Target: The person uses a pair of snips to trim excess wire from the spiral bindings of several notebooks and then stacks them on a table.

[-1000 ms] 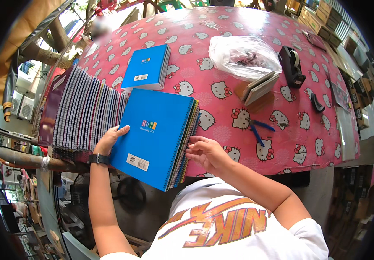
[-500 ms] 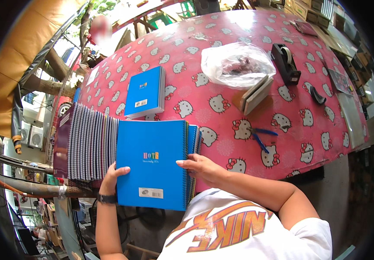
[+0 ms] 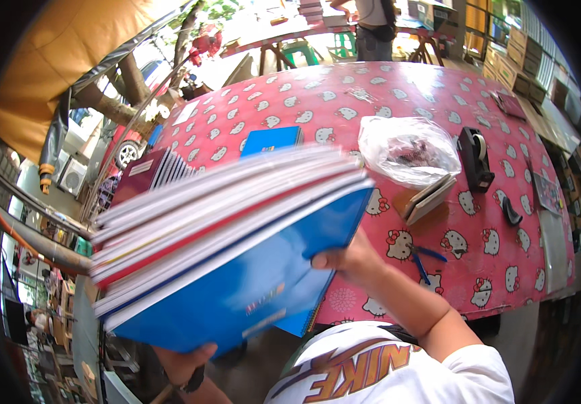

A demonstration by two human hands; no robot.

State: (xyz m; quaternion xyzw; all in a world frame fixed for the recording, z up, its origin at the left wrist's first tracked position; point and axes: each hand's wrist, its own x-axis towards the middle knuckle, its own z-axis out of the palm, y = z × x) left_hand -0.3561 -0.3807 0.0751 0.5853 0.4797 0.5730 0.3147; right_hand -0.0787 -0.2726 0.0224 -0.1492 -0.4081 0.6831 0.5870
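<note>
While both hands are clamped on it, the stack of notebooks (image 3: pixel 230 249) is held tilted in the air above the near left edge of the table (image 3: pixel 398 87), its blue cover facing down toward the person. Left hand (image 3: pixel 183 360): under the lower near corner of the stack, fingers curled up around the blue cover. Right hand (image 3: pixel 347 259): gripping the right-hand edge of the stack, thumb on the cover. Table covering: pink cloth with a white cartoon-cat print. Further stock on it: one blue notebook (image 3: pixel 271 140) lying flat, partly hidden behind the stack; a fanned row of notebooks (image 3: pixel 156 172) along the left edge, dark red cover showing. Toward the right side: clear plastic bag (image 3: pixel 408 149) with small dark items inside, a small open box (image 3: pixel 426 200) touching it, black tape dispenser (image 3: pixel 473 160) just beside the bag, blue-handled pliers (image 3: pixel 422 259) near the near edge.
</note>
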